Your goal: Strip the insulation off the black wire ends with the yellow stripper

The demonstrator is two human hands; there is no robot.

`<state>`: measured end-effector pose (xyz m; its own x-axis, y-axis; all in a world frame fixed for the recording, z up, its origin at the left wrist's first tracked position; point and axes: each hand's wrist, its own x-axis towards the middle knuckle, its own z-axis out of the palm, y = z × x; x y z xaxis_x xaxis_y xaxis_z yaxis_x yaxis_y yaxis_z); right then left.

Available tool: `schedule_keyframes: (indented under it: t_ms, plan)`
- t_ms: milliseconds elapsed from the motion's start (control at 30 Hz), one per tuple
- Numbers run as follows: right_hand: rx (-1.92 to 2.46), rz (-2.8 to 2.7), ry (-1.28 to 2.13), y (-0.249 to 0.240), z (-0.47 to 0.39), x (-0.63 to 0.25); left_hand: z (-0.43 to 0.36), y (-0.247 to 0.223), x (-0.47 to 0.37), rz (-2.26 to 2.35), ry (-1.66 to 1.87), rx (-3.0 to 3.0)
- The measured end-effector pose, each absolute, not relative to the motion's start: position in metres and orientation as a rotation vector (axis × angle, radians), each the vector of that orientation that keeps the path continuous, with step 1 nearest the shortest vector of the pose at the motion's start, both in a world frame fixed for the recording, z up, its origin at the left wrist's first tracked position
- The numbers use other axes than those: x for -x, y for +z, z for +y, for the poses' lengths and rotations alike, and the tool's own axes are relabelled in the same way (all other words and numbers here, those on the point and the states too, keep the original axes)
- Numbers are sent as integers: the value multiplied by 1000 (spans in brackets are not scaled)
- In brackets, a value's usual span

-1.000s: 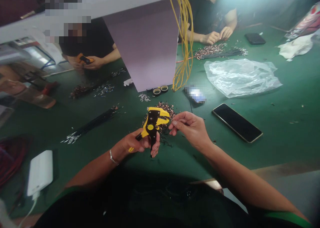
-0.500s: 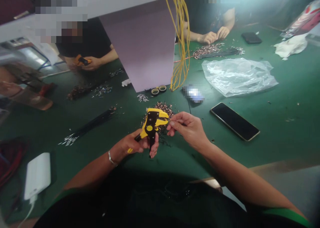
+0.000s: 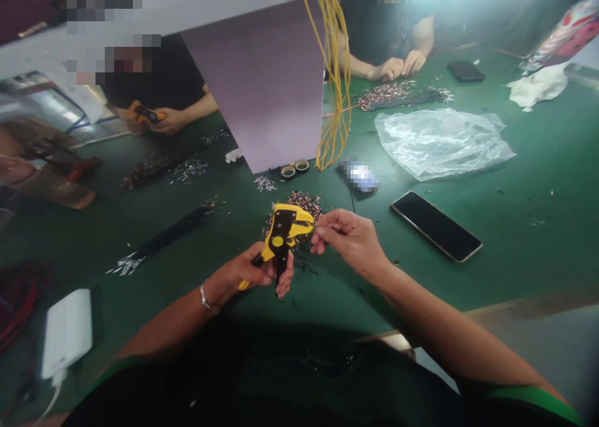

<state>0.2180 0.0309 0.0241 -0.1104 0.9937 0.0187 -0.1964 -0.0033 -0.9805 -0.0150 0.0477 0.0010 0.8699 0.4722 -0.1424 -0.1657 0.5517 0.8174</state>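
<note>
My left hand (image 3: 259, 268) is wrapped round the handles of a yellow and black wire stripper (image 3: 279, 240), its jaws pointing right. My right hand (image 3: 349, 236) is closed in a pinch right at the jaw tips. Whatever lies between those fingertips is too small to make out. Behind and beneath the stripper, a heap of short copper-ended wire pieces (image 3: 304, 203) lies on the green table (image 3: 299, 327). To the left lies a bundle of black wires (image 3: 171, 233) with pale ends at its near tip.
A phone (image 3: 437, 226) and a clear plastic bag (image 3: 442, 143) lie to the right. Tape rolls (image 3: 294, 169) sit by the upright panel (image 3: 266, 90), beside hanging yellow wires (image 3: 334, 102). A white power bank (image 3: 68, 333) is at the left. Two co-workers' hands are across the table.
The whole view has shifted slightly, so things appear a little further left. Both hands keep almost the same pose around the stripper.
</note>
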Motion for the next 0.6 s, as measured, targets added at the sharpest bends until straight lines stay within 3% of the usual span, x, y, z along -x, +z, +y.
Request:
schedule_keyframes:
  t_ms: [600]
  plan:
    - [1013,-1157,1361,26,33,-220,36,6,10,442,487,-955]
